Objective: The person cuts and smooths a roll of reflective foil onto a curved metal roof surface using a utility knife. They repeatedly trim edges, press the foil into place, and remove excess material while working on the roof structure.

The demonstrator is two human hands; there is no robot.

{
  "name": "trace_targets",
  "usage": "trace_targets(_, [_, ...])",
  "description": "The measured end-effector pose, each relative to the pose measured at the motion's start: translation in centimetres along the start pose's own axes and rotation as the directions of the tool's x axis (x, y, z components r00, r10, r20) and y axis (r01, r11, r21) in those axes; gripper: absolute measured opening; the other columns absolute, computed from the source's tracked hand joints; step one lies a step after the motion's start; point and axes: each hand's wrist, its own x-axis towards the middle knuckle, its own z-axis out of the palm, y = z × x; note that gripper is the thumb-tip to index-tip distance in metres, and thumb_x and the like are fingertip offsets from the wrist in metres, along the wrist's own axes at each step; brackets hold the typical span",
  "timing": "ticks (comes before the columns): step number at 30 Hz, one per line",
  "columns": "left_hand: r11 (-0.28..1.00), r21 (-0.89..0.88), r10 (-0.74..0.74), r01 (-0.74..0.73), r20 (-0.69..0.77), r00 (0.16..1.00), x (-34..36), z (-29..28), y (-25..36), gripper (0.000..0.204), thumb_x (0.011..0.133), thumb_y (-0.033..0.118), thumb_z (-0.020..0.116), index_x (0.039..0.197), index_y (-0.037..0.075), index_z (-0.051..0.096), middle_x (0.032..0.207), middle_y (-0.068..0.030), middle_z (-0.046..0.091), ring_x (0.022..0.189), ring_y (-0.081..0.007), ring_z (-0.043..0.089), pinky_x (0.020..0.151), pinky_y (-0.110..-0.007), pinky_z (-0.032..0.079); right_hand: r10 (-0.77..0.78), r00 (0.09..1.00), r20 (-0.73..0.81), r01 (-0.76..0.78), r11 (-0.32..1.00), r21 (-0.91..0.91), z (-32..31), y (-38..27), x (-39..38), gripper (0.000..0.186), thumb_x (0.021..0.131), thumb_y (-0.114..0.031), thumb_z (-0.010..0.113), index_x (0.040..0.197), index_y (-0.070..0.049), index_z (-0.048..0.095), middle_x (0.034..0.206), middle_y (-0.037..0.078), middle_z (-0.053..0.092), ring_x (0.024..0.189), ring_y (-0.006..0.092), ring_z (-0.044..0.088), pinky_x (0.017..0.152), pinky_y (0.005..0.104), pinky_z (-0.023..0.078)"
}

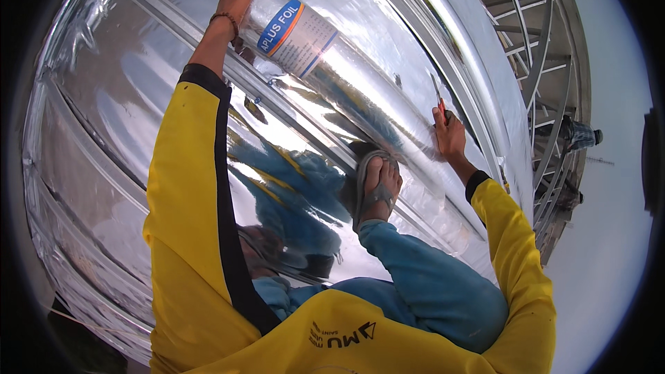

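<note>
My left hand [237, 7] grips the upper end of a long silver foil roll [350, 79] in clear plastic, with a blue-and-orange banded label near that end. My right hand [449, 131] is closed around red-handled scissors [438, 97], blades pointing up, beside the roll's lower right end. Shiny foil sheeting [270, 187] lies beneath, crossed diagonally by metal channels [173, 21]. My sandalled foot [379, 187] rests on it just below the roll, between my hands.
Beyond the foil surface at the right is an open metal framework [526, 41] over a drop. Two other people [578, 135] are partly visible among the members there. More raised ribs [83, 131] run under the foil at the left, toward its curved-looking edge.
</note>
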Motion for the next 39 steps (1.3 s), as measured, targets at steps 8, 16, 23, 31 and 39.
trace_targets(8, [0.929, 0.354, 0.200, -0.110, -0.229, 0.953, -0.2, 1.3, 0.3, 0.056, 0.082, 0.057, 0.065, 0.079, 0.003, 0.077, 0.081, -0.0188, 0.074, 0.077, -0.0326, 0.070, 0.077, -0.043, 0.053, -0.076, 0.993, -0.086, 0.078, 0.997, 0.023, 0.7, 1.0, 0.0, 0.055, 0.097, -0.058, 0.058, 0.104, -0.004, 0.066, 0.081, 0.018, 0.071, 0.081, 0.0381, 0.071, 0.072, 0.0477, 0.051])
trace_targets(16, [0.929, 0.355, 0.240, -0.102, -0.369, 0.898, -2.2, 1.9, 1.5, 0.053, 0.090, 0.051, 0.055, 0.074, 0.004, 0.075, 0.075, -0.0191, 0.071, 0.074, -0.0330, 0.069, 0.072, -0.042, 0.052, -0.311, 0.928, -0.207, 0.336, 0.937, 0.101, -4.6, -10.5, 1.5, 0.047, 0.098, -0.052, 0.060, 0.118, -0.008, 0.063, 0.086, 0.016, 0.073, 0.081, 0.0364, 0.072, 0.071, 0.0476, 0.053])
trace_targets(23, [0.974, -0.212, -0.017, -0.083, -0.430, 0.903, -1.1, 1.5, -1.2, 0.058, 0.095, 0.046, 0.049, 0.072, -0.003, 0.070, 0.068, -0.0186, 0.065, 0.068, -0.0298, 0.065, 0.069, -0.041, 0.051, -0.770, 0.608, -0.193, 0.761, 0.634, -0.137, -8.7, -26.6, 5.3, 0.041, 0.099, -0.047, 0.058, 0.118, -0.011, 0.067, 0.085, 0.012, 0.071, 0.080, 0.0330, 0.071, 0.071, 0.0429, 0.056])
trace_targets(31, [0.974, 0.212, 0.207, -0.080, -0.693, 0.691, -3.5, 3.2, 0.7, 0.059, 0.101, 0.041, 0.042, 0.073, -0.002, 0.072, 0.074, -0.0235, 0.069, 0.071, -0.0429, 0.067, 0.068, -0.050, 0.052, -0.965, 0.242, -0.096, 0.755, 0.250, -0.606, -8.7, -37.6, 4.7, 0.015, 0.083, -0.024, 0.072, 0.087, -0.011, 0.077, 0.084, 0.010, 0.073, 0.078, 0.0270, 0.074, 0.066, 0.0400, 0.056])
trace_targets(39, [0.926, 0.373, 0.333, -0.065, -0.720, 0.609, -3.6, 3.8, 0.4, 0.061, 0.102, 0.044, 0.038, 0.069, 0.005, 0.071, 0.070, -0.0167, 0.069, 0.070, -0.0410, 0.065, 0.072, -0.048, 0.050, -0.989, 0.147, 0.015, 0.739, 0.100, -0.666, -9.0, -41.0, 3.8, 0.010, 0.078, -0.021, 0.073, 0.085, -0.015, 0.078, 0.083, 0.006, 0.074, 0.080, 0.0254, 0.075, 0.066, 0.0387, 0.055])
